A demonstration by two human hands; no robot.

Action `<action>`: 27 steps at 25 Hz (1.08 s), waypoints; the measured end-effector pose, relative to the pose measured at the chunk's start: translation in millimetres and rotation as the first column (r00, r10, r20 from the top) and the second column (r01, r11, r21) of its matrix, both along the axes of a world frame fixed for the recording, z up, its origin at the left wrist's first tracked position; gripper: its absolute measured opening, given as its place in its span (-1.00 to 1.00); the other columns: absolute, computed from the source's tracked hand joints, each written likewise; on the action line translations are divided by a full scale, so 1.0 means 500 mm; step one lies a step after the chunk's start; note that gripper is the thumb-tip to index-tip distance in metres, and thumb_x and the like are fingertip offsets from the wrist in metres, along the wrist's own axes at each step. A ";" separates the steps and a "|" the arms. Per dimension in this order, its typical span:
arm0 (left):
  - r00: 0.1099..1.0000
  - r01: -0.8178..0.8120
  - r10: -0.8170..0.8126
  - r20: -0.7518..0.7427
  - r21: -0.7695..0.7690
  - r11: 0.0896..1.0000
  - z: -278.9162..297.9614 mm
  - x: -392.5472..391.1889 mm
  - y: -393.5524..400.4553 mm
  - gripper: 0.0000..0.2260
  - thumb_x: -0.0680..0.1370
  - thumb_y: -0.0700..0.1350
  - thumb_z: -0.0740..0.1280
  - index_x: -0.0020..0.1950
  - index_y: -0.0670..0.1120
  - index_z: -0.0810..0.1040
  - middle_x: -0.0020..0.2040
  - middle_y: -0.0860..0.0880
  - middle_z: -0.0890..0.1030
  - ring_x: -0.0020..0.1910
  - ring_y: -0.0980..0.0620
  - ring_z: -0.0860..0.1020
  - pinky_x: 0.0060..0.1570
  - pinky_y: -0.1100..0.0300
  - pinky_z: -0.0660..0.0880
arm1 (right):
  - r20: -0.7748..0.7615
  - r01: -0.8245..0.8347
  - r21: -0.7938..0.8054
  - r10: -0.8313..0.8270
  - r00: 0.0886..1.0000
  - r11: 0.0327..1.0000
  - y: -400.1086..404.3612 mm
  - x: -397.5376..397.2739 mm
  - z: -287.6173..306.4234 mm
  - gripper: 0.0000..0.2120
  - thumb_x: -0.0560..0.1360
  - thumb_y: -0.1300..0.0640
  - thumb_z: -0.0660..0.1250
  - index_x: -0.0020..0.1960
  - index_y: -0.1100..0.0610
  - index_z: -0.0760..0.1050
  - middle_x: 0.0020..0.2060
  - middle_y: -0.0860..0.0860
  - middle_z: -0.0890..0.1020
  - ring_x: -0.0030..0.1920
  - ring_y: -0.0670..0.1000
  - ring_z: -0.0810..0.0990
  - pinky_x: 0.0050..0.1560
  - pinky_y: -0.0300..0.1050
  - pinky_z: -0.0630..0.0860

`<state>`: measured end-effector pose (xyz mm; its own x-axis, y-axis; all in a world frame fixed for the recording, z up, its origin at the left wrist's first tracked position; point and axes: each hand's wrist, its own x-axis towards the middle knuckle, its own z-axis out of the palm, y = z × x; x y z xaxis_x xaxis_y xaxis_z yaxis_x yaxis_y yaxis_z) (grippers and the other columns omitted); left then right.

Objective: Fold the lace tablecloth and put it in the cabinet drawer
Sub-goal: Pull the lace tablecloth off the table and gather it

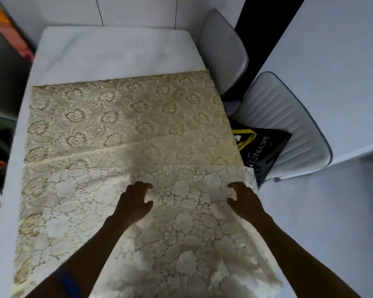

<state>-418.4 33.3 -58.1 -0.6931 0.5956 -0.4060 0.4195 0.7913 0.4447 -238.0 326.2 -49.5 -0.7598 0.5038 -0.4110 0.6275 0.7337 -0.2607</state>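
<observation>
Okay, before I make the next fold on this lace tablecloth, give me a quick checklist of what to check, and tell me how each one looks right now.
1. Both hands on the cloth: ok. Left hand and right hand rest on the lace tablecloth with curled fingers.
2. Firm grip on an edge: cannot tell.
3. Far part lying flat: ok, apart from one crease across the middle.
4. Room on the table beyond the cloth: ok.
5. Right side clear: not ok; the cloth overhangs near the black bag on the chair.
6. Drawer ready: cannot tell, not in view.
</observation>
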 end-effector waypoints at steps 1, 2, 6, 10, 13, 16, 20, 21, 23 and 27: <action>0.999 -0.002 0.001 -0.034 -0.042 0.999 -0.009 -0.022 0.025 -0.49 0.54 0.01 0.35 0.47 0.01 0.32 0.49 -0.07 0.32 0.43 -0.13 0.32 0.33 -0.02 0.38 | -0.012 -0.001 0.007 0.001 1.000 1.000 0.040 -0.011 -0.012 -0.52 0.52 0.13 0.30 0.42 0.08 0.35 0.33 0.11 0.49 0.18 0.16 0.53 0.03 -0.07 0.49; 0.999 -0.007 0.002 -0.052 -0.102 0.995 -0.018 -0.044 0.040 -0.44 0.55 0.03 0.35 0.51 0.01 0.25 0.55 -0.10 0.21 0.49 -0.16 0.22 0.36 -0.07 0.36 | -0.010 -0.014 0.014 0.014 1.000 1.000 0.075 -0.025 -0.024 -0.49 0.51 0.17 0.29 0.45 0.09 0.32 0.36 0.12 0.47 0.23 0.17 0.51 0.08 -0.05 0.50; 0.999 -0.042 0.050 0.013 -0.366 0.930 -0.052 -0.087 0.055 -0.04 0.45 0.13 0.46 0.59 0.10 -0.18 0.61 -0.12 -0.22 0.56 -0.26 -0.06 0.35 -0.21 0.33 | 0.196 -0.182 0.003 0.178 0.964 0.983 0.171 -0.070 -0.064 -0.21 0.46 0.16 0.35 0.57 0.00 0.03 0.57 0.05 0.07 0.43 0.20 0.33 0.29 0.09 0.43; 0.994 -0.009 -0.041 -0.104 -0.439 0.899 -0.062 -0.090 0.059 -0.04 0.33 0.14 0.54 0.56 0.00 0.06 0.47 -0.19 0.29 0.32 -0.23 0.38 0.11 -0.03 0.49 | 0.131 -0.116 -0.084 0.126 0.983 0.990 0.216 -0.076 -0.069 -0.14 0.38 0.11 0.46 0.54 0.01 0.06 0.40 0.17 0.36 0.23 0.22 0.53 0.06 0.04 0.54; 0.975 0.030 -0.127 -0.182 -0.458 0.888 -0.050 -0.075 0.057 -0.51 0.42 0.17 0.45 0.26 0.03 0.42 0.17 -0.01 0.60 0.14 -0.09 0.51 0.02 0.08 0.47 | 0.155 -0.144 -0.032 0.147 0.977 0.989 0.224 -0.076 -0.064 -0.48 0.40 0.09 0.41 0.30 0.05 0.33 0.05 0.14 0.60 0.06 0.16 0.61 -0.08 -0.02 0.55; 0.957 0.095 -0.216 -0.195 -0.492 0.865 -0.035 -0.046 0.030 -0.59 0.49 0.23 0.32 0.28 0.12 0.49 0.21 0.09 0.57 0.29 -0.04 0.43 0.28 -0.03 0.30 | 0.282 -0.344 0.045 0.318 0.905 0.938 0.210 -0.083 -0.051 -0.78 0.39 0.13 0.36 0.03 0.06 0.50 -0.02 0.07 0.54 0.04 0.15 0.56 -0.13 -0.09 0.44; 0.991 0.136 -0.116 0.070 -0.492 0.860 0.042 -0.115 -0.038 -0.44 0.50 0.22 0.35 0.47 0.13 0.34 0.41 0.11 0.47 0.41 0.03 0.40 0.37 0.07 0.27 | 0.485 -0.442 -0.204 0.482 0.730 0.874 0.225 -0.163 0.028 -0.70 0.32 0.19 0.37 -0.41 0.08 0.24 -0.37 0.01 0.31 -0.38 0.03 0.34 -0.33 -0.08 0.27; 0.996 0.085 -0.080 0.031 -0.479 0.873 0.067 -0.140 -0.052 -0.44 0.50 0.20 0.35 0.48 0.13 0.33 0.46 0.08 0.43 0.43 0.01 0.39 0.36 0.10 0.31 | 0.425 -0.404 -0.178 0.441 0.791 0.897 0.231 -0.196 0.050 -0.66 0.34 0.21 0.37 -0.41 0.09 0.20 -0.40 0.02 0.27 -0.41 0.03 0.28 -0.36 -0.07 0.23; 0.968 -0.145 0.089 -0.236 -0.230 0.962 0.111 -0.185 -0.071 -0.56 0.51 0.06 0.40 0.38 0.09 0.47 0.36 -0.04 0.55 0.35 -0.07 0.50 0.23 0.08 0.44 | 0.129 -0.314 0.001 0.311 0.942 0.949 0.223 -0.268 0.094 -0.69 0.40 0.23 0.35 -0.36 0.11 0.23 -0.40 0.08 0.31 -0.38 0.09 0.34 -0.38 -0.01 0.31; 0.812 -0.378 0.377 -0.445 0.091 0.921 0.144 -0.194 -0.095 -0.36 0.40 -0.08 0.47 0.44 0.01 0.32 0.43 -0.20 0.41 0.40 -0.28 0.38 0.29 -0.22 0.35 | -0.261 0.009 0.296 0.072 0.963 0.955 0.150 -0.333 0.137 -0.47 0.46 0.06 0.37 0.37 0.12 0.30 0.36 0.24 0.39 0.28 0.33 0.40 0.20 0.24 0.38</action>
